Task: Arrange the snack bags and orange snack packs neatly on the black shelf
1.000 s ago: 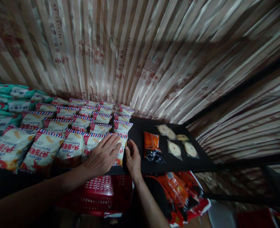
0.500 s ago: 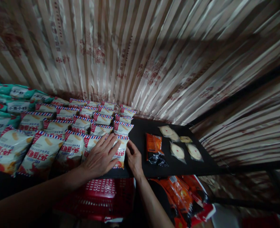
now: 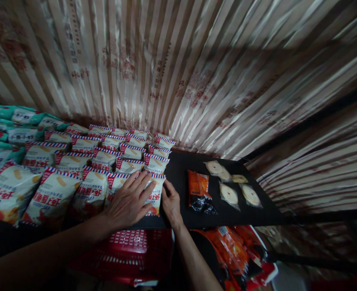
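Note:
Rows of white snack bags (image 3: 49, 195) with red lettering and striped top edges stand on the black shelf (image 3: 180, 161). Spread flat across the front of the bags at the row's right end is my left hand (image 3: 131, 198), its fingers apart. It covers part of the end snack bag (image 3: 156, 194). My right hand (image 3: 171, 204) is at that bag's right edge, fingers bent around the side. Its fingertips are partly hidden behind the bag.
Green snack bags (image 3: 3, 149) fill the left of the shelf. To the right lie an orange-and-black packet (image 3: 198, 186) and several clear packs with pale round contents (image 3: 228, 195). Below are a red basket (image 3: 130, 242) and orange packets (image 3: 228, 246). Striped curtain fabric (image 3: 154, 72) hangs behind.
The view has shifted slightly, so the shelf's right-hand items appear a little farther right. Both hands keep nearly the same place at the end bag.

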Demonstrator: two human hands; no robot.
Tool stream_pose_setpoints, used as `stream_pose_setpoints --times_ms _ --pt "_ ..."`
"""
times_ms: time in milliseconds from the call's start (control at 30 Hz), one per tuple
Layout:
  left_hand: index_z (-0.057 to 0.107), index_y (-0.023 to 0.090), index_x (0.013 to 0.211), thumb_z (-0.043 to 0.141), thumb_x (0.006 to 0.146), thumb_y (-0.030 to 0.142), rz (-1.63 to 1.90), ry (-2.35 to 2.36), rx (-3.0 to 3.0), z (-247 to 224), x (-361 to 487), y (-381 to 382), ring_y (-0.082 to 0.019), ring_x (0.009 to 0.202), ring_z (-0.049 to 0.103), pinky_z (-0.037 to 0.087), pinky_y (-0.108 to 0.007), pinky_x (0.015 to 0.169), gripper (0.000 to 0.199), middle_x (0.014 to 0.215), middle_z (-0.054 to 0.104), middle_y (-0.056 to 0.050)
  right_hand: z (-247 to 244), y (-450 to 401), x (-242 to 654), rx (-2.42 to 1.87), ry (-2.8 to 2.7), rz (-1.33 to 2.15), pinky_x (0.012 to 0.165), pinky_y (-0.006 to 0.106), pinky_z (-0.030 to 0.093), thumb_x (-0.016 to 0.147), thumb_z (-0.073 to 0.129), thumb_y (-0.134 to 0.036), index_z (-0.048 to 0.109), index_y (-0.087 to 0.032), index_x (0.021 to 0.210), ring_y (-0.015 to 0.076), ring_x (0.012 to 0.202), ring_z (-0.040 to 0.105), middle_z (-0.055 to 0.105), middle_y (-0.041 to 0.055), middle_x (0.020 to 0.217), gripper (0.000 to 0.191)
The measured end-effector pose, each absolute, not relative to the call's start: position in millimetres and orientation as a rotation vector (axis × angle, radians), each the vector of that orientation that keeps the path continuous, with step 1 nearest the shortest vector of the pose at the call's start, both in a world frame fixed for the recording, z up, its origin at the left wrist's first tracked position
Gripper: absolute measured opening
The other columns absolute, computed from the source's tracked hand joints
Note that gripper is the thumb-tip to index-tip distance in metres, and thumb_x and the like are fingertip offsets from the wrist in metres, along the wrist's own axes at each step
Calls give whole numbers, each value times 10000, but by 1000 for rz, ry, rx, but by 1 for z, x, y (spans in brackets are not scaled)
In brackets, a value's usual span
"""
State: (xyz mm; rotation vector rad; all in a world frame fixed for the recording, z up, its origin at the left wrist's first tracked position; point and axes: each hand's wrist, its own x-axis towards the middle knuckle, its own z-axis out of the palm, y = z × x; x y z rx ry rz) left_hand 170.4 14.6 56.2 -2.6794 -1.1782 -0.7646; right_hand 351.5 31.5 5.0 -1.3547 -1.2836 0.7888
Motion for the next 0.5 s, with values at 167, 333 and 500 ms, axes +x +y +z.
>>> stream_pose_setpoints --times_ms 167,333,500 --pt "467 128 1290 519 841 415 -775 -1214 -2677 66 171 18 -292 1344 286 205 -481 1119 536 1412 404 -150 8 34 347 -1306 -1085 933 868 418 504 807 543 -468 651 -182 1108 247 991 629 683 81 1087 429" --pt "484 115 1275 497 853 417 -755 -1205 -2667 69 172 22 -302 1332 307 229 -491 1107 519 1385 440 -150 24 32 344 -1181 -1033 1085 939 416 463 853 456 -524 613 -176 1176 247 1060 605 657 77 1146 500" --pt "477 113 1281 515 843 409 -728 -1226 -2672 65 172 21 -296 1339 297 239 -475 1107 530 1398 423 -153 37 30 344 -1287 -1152 1041 949 372 448 846 437 -572 655 -166 1110 244 1083 579 662 62 1133 531"
